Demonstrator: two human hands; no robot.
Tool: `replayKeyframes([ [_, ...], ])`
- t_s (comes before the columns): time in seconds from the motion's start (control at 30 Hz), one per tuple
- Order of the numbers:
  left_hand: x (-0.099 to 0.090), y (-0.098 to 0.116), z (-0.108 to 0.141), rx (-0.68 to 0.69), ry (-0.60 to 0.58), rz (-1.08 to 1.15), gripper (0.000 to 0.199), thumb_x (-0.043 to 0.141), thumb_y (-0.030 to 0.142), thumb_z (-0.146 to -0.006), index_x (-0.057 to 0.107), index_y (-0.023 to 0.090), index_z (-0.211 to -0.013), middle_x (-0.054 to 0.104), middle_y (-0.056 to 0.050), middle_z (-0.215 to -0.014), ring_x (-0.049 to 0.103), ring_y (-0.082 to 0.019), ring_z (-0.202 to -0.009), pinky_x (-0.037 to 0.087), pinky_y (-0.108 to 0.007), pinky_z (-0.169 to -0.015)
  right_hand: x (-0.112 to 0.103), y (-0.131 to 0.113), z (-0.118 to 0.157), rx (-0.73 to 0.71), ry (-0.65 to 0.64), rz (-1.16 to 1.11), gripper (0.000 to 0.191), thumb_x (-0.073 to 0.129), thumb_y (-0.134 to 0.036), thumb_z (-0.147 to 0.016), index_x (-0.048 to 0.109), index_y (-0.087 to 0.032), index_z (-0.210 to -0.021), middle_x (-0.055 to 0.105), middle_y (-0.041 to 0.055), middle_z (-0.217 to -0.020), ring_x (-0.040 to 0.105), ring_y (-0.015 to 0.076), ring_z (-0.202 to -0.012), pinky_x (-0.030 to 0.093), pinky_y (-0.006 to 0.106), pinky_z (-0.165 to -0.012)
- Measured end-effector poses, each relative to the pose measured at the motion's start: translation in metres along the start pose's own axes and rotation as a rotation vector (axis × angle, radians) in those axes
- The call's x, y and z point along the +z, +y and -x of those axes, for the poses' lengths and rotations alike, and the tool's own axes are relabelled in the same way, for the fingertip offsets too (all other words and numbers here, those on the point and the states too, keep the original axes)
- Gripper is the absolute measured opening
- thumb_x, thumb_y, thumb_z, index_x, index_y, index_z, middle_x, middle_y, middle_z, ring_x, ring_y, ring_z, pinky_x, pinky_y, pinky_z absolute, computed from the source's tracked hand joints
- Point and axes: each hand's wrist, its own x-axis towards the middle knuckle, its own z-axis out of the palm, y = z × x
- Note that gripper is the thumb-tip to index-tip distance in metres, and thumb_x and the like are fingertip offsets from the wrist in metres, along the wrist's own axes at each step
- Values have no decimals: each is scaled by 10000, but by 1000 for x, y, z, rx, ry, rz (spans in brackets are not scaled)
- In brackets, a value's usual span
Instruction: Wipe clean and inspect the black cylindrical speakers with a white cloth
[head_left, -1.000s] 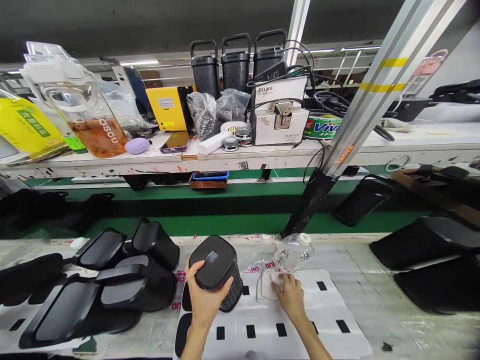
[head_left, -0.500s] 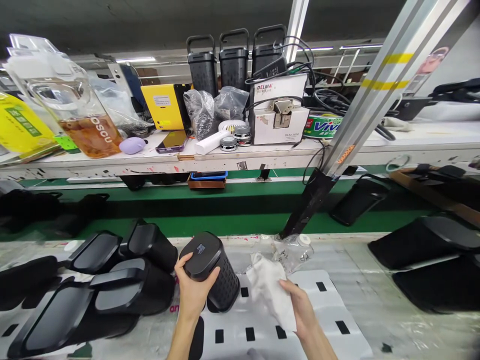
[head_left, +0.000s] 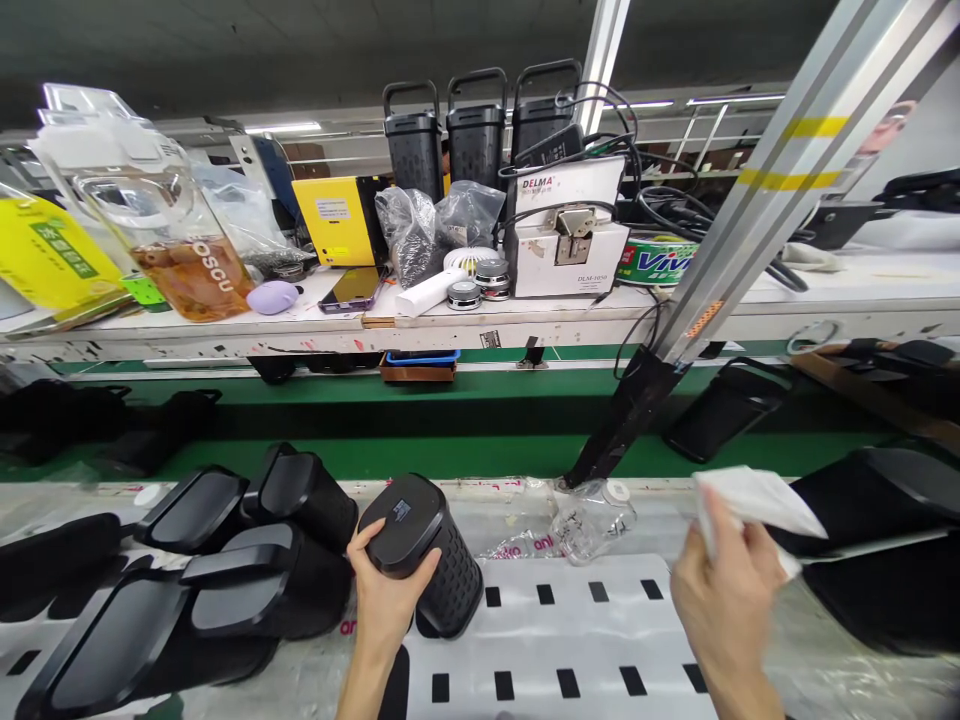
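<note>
Shelf (head_left: 435,335), one, long, white-edged, across your view above the bench.
Workbench (head_left: 817,650), one, covered in clear film, in front of you.
White sheet (head_left: 540,640), one, flat on the bench between your hands.
Black units (head_left: 135,620), a cluster, close together to the left of your left hand.
Black pair (head_left: 881,590), side by side, just beyond your right hand.
Dimpled black unit (head_left: 454,570), one, at the white sheet's upper left edge, its flat end turned up towards you.
Your right hand (head_left: 727,580), fingers closed on a cloth, raised beyond the sheet's right edge.
Your left hand (head_left: 386,590), thumb and fingers spread around the dimpled unit's upper end, gripping it.
White cloth (head_left: 772,500), one, crumpled, in your right hand.
Clear bottle (head_left: 596,525), one, white-capped, just behind the sheet.
Black rectangles (head_left: 568,683), two rows, on the sheet.
Label (head_left: 403,510), one, small, on the dimpled unit's flat end.
</note>
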Motion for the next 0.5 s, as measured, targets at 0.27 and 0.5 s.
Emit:
replayKeyframes([
  [0.27,1,4,4,0,-32,-18,753,836,395,-568,413,232,-1168,515,-110,-1217,616,-282,-1067,463,-541,-983,60,45,-8,-461,-280,171,653,316,-299,-954,49,-144,-1529,606,187,-1223,547,341,-1093,420,517,-893],
  [0.5,6,10,10,30,3,-45,708,804,399,-587,418,228,-1155,494,-121,-1251,557,-307,-1145,401,-572,-1023,75,53,-15,-503,-92,110,641,432,-440,-933,280,-136,-1476,370,221,-1454,464,378,-1206,436,499,-906],
])
